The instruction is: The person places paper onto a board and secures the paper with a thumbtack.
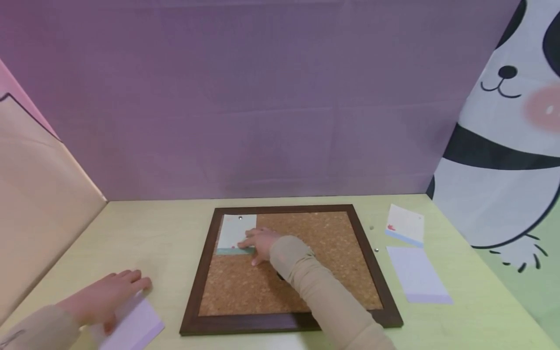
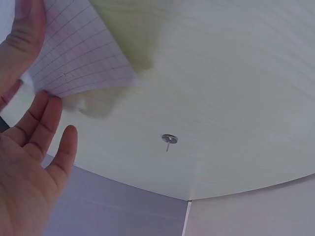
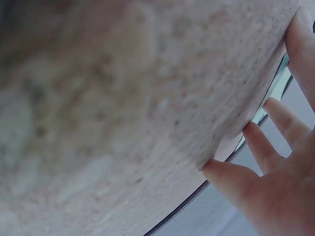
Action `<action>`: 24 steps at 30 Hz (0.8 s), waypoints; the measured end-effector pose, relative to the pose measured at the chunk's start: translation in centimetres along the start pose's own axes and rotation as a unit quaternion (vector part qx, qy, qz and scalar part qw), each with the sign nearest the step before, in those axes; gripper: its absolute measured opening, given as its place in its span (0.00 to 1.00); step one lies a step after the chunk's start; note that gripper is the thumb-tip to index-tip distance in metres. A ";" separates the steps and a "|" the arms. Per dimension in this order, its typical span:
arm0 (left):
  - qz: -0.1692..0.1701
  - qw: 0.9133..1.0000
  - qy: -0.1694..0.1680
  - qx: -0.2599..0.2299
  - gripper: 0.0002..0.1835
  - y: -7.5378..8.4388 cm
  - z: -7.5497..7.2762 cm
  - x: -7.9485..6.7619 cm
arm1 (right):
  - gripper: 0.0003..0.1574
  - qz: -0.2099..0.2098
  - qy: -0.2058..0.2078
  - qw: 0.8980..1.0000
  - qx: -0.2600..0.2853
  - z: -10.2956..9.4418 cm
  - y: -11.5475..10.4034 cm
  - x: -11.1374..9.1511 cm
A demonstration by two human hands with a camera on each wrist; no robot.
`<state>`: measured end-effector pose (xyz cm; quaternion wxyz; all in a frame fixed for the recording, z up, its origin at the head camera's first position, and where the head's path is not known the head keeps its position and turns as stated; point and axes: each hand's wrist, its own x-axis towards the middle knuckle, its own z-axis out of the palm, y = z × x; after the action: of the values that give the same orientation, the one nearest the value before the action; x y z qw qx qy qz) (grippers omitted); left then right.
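Note:
A cork board [image 1: 332, 253] in a dark wooden frame lies on the table. A pale note sheet [image 1: 232, 231] with a green bottom band sits in its far left corner, with a thumbtack [image 1: 240, 218] near its top edge. My right hand [image 1: 261, 243], fingers spread, rests over the sheet's lower right part. In the right wrist view, fingertips [image 3: 210, 168] touch the cork. Left of the board, my left hand [image 1: 109, 294] holds a lilac note sheet [image 1: 137, 323]. Its lined side [image 2: 81, 54] shows in the left wrist view, between thumb and fingers, one corner lifted off the table.
Right of the board lie a white sheet with a blue band [image 1: 407, 224] and a lilac sheet [image 1: 417, 274]. Two small tacks are near them, one a silver thumbtack [image 1: 376, 250]. Another thumbtack [image 2: 169, 139] lies point up near my left hand. A purple backdrop [image 1: 280, 107] stands behind.

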<state>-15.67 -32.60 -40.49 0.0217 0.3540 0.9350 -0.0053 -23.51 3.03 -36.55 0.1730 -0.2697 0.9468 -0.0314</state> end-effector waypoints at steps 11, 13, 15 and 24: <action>0.038 0.999 0.021 0.016 0.44 0.1 0.0 0.0 | 0.39 0.005 0.000 1.000 0.010 -0.1 0.1 -0.1; 0.055 0.998 0.033 0.024 0.43 0.0 0.0 0.0 | 0.39 0.004 0.002 1.000 0.007 -0.1 0.1 -0.1; 0.073 0.996 0.047 0.027 0.42 -0.1 0.1 0.1 | 0.39 0.004 0.003 1.000 0.005 -0.1 0.2 -0.1; 0.114 0.989 0.080 0.040 0.33 -0.3 0.3 0.2 | 0.40 0.007 0.000 1.000 0.015 0.3 0.2 0.4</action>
<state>-16.01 -32.73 -40.77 -0.0666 0.4583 0.8862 -0.0120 -23.79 3.04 -36.96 0.1775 -0.2603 0.9480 -0.0445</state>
